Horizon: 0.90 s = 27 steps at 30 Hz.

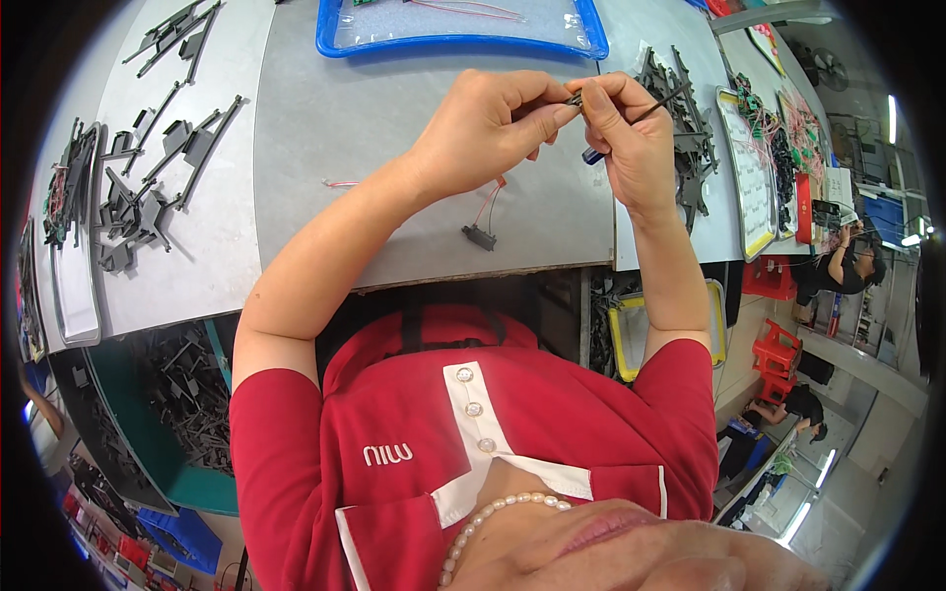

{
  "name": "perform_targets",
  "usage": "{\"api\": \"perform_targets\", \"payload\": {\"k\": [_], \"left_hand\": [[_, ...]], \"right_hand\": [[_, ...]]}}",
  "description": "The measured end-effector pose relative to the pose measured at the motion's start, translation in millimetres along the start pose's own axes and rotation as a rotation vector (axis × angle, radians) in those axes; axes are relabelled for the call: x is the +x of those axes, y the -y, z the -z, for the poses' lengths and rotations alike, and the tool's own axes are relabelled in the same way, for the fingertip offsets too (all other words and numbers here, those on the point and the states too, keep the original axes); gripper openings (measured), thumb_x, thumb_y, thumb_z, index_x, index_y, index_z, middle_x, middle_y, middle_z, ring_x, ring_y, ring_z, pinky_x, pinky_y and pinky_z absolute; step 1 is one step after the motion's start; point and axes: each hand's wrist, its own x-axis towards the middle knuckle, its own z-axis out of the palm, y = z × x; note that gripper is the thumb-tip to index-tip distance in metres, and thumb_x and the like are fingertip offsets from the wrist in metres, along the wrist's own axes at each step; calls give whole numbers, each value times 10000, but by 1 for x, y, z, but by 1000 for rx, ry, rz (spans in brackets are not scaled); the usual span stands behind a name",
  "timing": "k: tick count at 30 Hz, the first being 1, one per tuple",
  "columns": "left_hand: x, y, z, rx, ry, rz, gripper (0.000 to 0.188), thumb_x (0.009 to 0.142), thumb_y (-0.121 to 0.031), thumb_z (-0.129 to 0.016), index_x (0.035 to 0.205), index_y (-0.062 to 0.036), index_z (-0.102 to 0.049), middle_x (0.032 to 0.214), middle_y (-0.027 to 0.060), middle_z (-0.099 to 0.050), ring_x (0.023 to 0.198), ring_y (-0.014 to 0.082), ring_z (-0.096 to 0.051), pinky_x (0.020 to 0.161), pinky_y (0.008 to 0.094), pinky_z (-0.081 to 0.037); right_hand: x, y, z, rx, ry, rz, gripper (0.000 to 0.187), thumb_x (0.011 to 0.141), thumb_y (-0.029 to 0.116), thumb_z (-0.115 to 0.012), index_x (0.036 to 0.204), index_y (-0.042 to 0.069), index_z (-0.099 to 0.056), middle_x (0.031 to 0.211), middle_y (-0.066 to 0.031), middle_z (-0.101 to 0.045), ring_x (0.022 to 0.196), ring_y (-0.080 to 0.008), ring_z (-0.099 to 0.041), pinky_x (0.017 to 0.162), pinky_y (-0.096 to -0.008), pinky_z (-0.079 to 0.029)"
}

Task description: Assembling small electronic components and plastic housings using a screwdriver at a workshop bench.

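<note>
Over the far part of the grey table, my left hand (498, 128) is closed, pinching a small dark part (574, 99) between thumb and forefinger. My right hand (631, 143) meets it there, thumb and finger at the same part. Through the right hand's fingers runs a slim black rod-like tool (673, 97) with a dark blue end (592, 156); its exact kind is unclear. On the tabletop below lies a small black module (479, 236) with thin wires and a red connector (501, 181). Another wire end (340, 183) shows beside my left forearm.
A blue tray (463, 47) lined with clear plastic stands at the far edge. Black plastic brackets lie at left (148, 212) and in a pile at right (690, 138). A yellow-rimmed tray (744, 187) stands farther right. Other people work beyond, near red stools (777, 345).
</note>
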Motion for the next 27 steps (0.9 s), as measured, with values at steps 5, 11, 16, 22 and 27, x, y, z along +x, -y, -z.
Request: {"api": "perform_targets", "payload": {"k": [5, 11, 16, 22, 27], "left_hand": [[1, 2, 3, -51, 8, 5, 240, 927, -183, -576, 1048, 17, -632, 743, 0, -583, 642, 53, -529, 576, 198, -452], [1, 2, 4, -48, 14, -18, 252, 937, -188, -561, 1073, 14, -625, 756, 0, -583, 652, 55, -531, 589, 198, -465], [3, 10, 1, -77, -18, -79, 264, 915, -238, -569, 1065, -36, -649, 678, 3, -588, 595, 55, -544, 461, 233, -449], [1, 1, 3, -102, 28, 16, 255, 938, -198, -561, 1072, 9, -627, 731, -6, -570, 643, 48, -523, 565, 191, -446], [1, 2, 3, -117, 7, 8, 245, 936, -202, -565, 1047, 4, -636, 725, -5, -572, 620, 46, -522, 553, 188, -444]], "right_hand": [[-4, 11, 6, -57, 89, 0, 280, 936, 267, -564, 1080, 40, -645, 741, 44, -579, 591, -26, -373, 525, -175, -281], [-11, 23, 8, -331, 120, 106, 315, 959, 224, -515, 1238, 100, -594, 748, 14, -582, 665, -58, -465, 630, -190, -374], [-15, 28, 5, -540, 114, 156, 305, 947, 143, -517, 1240, 159, -601, 756, -22, -620, 732, -76, -560, 664, -210, -441], [-16, 26, 1, -651, 35, 206, 304, 934, 132, -537, 1229, 143, -609, 737, -14, -648, 668, -35, -518, 597, -179, -387], [-14, 23, 1, -714, 25, 225, 310, 930, 135, -542, 1228, 189, -608, 784, -49, -674, 673, -79, -583, 592, -216, -452]]}}
